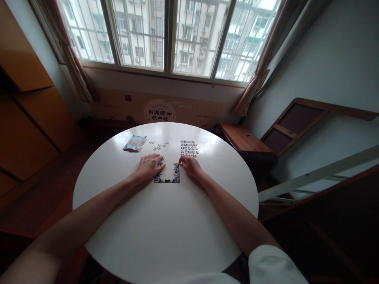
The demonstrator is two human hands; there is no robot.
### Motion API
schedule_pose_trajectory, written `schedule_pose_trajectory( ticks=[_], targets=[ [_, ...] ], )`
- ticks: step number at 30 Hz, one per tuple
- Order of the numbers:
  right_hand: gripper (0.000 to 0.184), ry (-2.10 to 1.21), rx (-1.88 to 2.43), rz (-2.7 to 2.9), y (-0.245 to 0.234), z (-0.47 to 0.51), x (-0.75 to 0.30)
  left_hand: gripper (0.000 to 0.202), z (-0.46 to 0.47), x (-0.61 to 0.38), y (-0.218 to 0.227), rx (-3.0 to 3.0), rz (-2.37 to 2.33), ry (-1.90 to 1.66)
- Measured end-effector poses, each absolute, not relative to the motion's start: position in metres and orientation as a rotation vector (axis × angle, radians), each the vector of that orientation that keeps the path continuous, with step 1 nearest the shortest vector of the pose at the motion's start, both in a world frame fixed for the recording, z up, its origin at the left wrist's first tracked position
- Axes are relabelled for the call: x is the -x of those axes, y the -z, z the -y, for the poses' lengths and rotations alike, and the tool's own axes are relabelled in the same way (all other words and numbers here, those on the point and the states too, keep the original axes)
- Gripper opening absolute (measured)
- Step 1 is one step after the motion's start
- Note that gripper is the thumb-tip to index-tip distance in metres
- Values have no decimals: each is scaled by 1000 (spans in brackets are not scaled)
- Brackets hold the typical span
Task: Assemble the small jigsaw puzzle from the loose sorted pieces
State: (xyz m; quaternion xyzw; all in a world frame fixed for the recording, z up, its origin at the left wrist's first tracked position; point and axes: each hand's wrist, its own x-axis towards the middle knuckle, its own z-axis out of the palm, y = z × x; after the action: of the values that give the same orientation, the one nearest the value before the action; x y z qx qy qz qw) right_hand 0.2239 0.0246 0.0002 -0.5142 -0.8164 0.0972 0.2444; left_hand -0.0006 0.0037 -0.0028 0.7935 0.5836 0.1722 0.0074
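Observation:
A partly joined jigsaw puzzle point(167, 181) lies on the white table, its pieces forming a U-shaped border with a bare middle. My left hand point(150, 165) rests flat over the upper left side of that border, fingers stretched out and covering part of it. At the top of the right side, my right hand point(191, 165) pinches what looks like a small jigsaw piece point(179, 162), mostly hidden by the fingertips. Just beyond the right hand, loose puzzle pieces point(188, 148) are laid out in rows. Several more loose pieces point(159, 146) lie scattered beyond my left hand.
A colourful printed packet point(135, 143) lies on the far left of the round white table point(166, 228). Past the table's right edge stands a wooden bench point(245, 138). Barred windows point(168, 39) are behind, and wooden cabinets point(26, 118) stand at left.

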Motion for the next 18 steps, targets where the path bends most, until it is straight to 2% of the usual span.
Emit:
schedule_pose_trajectory(
  ticks=[18],
  targets=[
    [22, -285, 1411, 2223, 1, -26, -224, 47, -6, 2, 5, -2496, -1818, -546]
  ],
)
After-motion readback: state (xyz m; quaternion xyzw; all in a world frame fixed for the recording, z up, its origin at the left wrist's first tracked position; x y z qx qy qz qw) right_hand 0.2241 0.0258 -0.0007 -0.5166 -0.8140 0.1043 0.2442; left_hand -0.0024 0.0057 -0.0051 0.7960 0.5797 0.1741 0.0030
